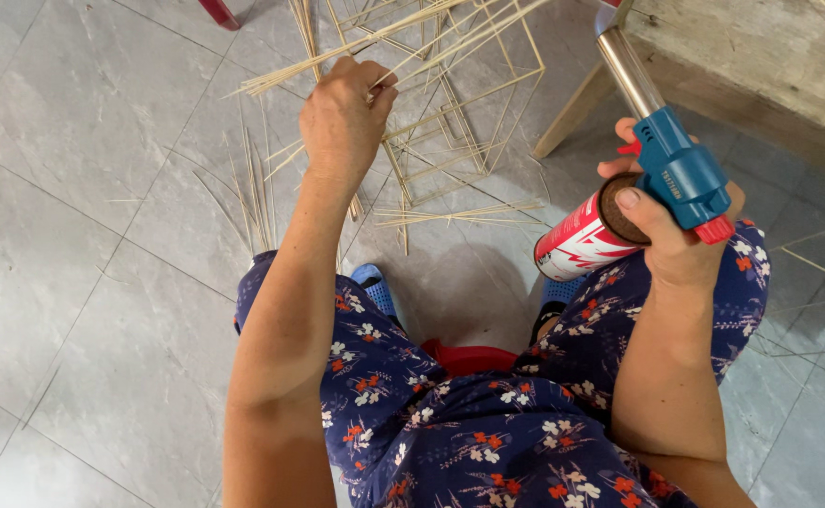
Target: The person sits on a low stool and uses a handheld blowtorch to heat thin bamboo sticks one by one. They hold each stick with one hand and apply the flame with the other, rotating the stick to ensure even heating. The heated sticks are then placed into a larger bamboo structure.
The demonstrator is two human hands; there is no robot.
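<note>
Near the top centre, the left hand point(344, 115) clenches a bundle of thin bamboo sticks point(375, 42) above square stick frames point(459, 113) on the grey tiled floor point(73, 188). At the right, the right hand point(671, 235) grasps a blue torch head point(680, 174) fixed on a red-and-white gas canister point(582, 240), its metal nozzle point(631, 71) pointing toward the upper right

Left hand point(344, 118) reaches forward, fingers pinched shut; right hand point(671, 230) is raised, fingers wrapped closed.
</note>
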